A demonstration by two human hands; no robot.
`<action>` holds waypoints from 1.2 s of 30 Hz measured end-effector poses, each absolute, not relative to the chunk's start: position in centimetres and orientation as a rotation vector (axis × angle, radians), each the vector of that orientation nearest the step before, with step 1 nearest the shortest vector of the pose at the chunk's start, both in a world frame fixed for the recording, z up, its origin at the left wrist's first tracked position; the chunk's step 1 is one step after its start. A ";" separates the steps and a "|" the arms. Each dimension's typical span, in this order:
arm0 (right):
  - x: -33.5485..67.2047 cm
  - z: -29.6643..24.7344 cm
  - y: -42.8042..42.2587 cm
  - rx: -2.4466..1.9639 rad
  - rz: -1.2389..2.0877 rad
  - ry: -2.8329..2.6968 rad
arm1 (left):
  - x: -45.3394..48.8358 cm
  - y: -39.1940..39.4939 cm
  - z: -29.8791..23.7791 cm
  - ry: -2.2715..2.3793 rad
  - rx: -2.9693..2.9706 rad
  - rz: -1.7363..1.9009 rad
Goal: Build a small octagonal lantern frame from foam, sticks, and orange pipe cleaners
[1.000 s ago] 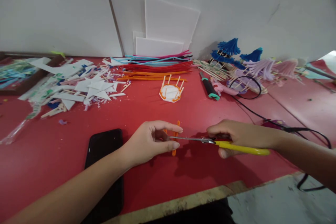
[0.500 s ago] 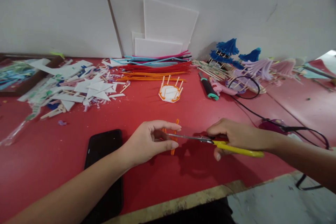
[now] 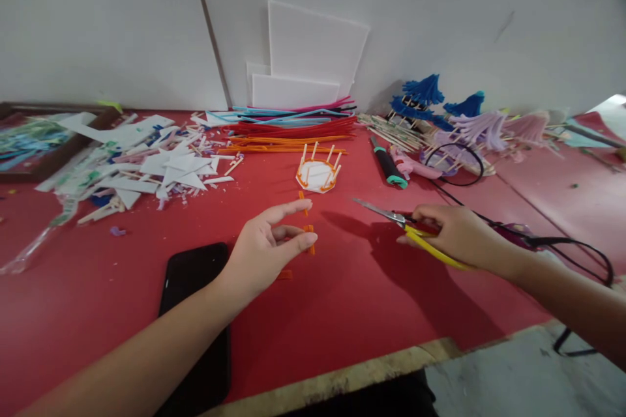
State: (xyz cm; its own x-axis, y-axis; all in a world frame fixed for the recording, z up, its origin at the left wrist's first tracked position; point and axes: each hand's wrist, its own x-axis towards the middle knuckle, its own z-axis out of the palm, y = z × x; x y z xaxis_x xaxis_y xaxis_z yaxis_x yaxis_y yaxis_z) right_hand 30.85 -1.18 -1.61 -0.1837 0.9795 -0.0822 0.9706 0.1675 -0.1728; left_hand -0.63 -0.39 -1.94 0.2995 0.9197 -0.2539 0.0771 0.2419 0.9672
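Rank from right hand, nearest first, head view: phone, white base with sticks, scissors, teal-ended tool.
1. Scissors: in the right hand.
2. Teal-ended tool: beyond it, slightly left.
3. White base with sticks: farther left.
4. Phone: far left.

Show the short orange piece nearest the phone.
The short orange piece lowest in view, below the thumb of the left hand; the others are by its fingertips.

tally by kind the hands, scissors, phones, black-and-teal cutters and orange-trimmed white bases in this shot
Hands: 2 (left hand, right hand)
Yellow-handled scissors: 1
Black phone: 1
Black-and-teal cutter: 1
Orange-trimmed white base: 1
Total: 6
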 end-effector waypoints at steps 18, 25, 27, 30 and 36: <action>17.8 -1.1 -0.2 -1.169 1.647 -1.548 | -0.6 -1.4 -1.9 1.058 1.516 0.945; 17.3 -2.7 0.4 -1.194 1.717 -1.392 | -0.9 -0.8 -3.4 1.095 1.667 0.915; 17.5 -2.9 0.3 -1.188 1.642 -1.365 | -0.9 -0.7 -3.3 1.116 1.645 0.879; 17.6 -2.9 0.3 -1.132 1.512 -1.240 | -1.0 -0.6 -2.7 1.140 1.656 0.828; 17.8 -3.0 0.5 -1.022 1.512 -1.102 | -0.9 -0.6 -2.1 1.195 1.496 0.820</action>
